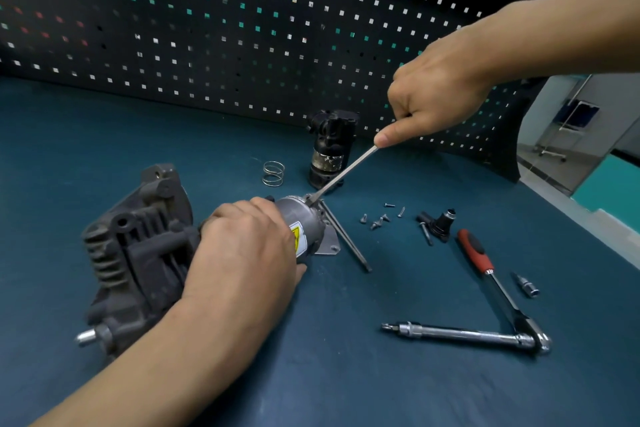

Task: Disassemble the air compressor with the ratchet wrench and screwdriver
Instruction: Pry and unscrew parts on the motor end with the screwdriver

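The air compressor lies on the blue-green mat: a dark finned cast body (138, 246) at left joined to a grey motor cylinder (301, 218) with a yellow warning label. My left hand (246, 246) grips the motor cylinder from above. My right hand (436, 94) holds a long thin metal rod (343, 173), index finger along it; its lower end meets the motor's end flange. A second long rod (346, 239) sticks out of the flange onto the mat. The ratchet wrench (485, 274), red and black handled, lies at right with its extension bar (457, 333).
A black cylindrical compressor part (330, 146) stands near the pegboard (207, 28). A coil spring (273, 173) lies beside it. Several loose screws (379, 217), a small black fitting (441, 224) and a socket (526, 286) are scattered right of the motor.
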